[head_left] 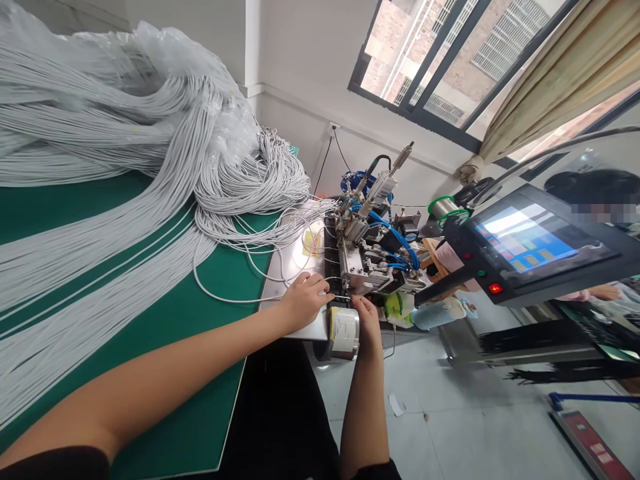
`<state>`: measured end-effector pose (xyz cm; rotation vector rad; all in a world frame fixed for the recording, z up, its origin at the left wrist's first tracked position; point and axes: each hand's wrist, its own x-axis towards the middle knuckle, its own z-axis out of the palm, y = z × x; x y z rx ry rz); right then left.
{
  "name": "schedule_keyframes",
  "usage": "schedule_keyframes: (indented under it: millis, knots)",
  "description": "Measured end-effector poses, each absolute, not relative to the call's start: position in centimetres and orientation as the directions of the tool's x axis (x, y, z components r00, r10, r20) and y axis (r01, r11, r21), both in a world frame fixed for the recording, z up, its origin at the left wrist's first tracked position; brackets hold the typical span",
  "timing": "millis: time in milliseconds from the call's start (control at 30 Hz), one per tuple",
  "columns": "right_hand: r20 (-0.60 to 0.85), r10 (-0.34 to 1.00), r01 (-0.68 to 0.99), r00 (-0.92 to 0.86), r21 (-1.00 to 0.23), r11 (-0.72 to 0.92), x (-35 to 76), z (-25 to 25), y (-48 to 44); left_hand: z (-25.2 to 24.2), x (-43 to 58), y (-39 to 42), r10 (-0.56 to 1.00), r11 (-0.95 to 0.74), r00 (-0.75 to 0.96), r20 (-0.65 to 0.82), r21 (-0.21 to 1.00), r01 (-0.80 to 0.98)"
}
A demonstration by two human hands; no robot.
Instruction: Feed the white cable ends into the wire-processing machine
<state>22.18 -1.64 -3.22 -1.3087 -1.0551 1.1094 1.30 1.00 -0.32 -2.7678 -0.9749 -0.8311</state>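
My left hand [303, 300] rests on the steel plate [280, 280] of a small bench machine [367, 257], fingers curled in a pinch at the black fixture strip [331, 267], seemingly on a thin white cable end. My right hand [367, 321] is beside it, at the machine's front edge, fingers bent down by a silver cylinder with a white label [344, 331]. What the right fingers hold is hidden. A white cable [225, 293] loops from the plate across the green mat.
A huge pile of grey-white cables [125, 133] covers the green table [200, 400] on the left. A touchscreen control panel [535, 243] with a red button stands on the right. Another person [600, 193] sits behind it. Solder wire spool [445, 208], window and curtain beyond.
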Motion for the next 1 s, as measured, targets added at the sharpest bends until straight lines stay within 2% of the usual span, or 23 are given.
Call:
schedule_keyframes:
  millis: [167, 300, 667, 867, 1000]
  knots:
    - [-0.028, 0.966, 0.048, 0.257, -0.998, -0.042, 23.6, -3.3, -3.7, -0.2, 1.2, 0.9, 0.544, -0.796, 0.646, 0.535, 0.086, 0.599]
    - [0.014, 0.953, 0.198, 0.304, -0.979, -0.048, 25.0, -3.1, -5.7, -0.1, 1.3, 0.8, 0.547, -0.795, 0.646, 0.533, 0.088, 0.6]
    - [0.261, 0.882, 0.585, 0.392, -0.811, -0.02, 23.8, 0.2, -8.0, -0.1, 1.3, 0.8, 0.564, -0.781, 0.627, 0.538, 0.1, 0.617]
    - [0.404, 0.853, 0.657, 0.331, -0.747, 0.099, 21.6, 1.6, -8.7, 0.3, 1.2, 0.5, 0.606, -0.747, 0.622, 0.496, 0.085, 0.659]
    - [0.478, 0.843, 0.669, 0.249, -0.714, 0.207, 20.1, 2.1, -8.9, 0.5, 1.2, 0.3, 0.666, -0.682, 0.558, 0.495, 0.101, 0.724]
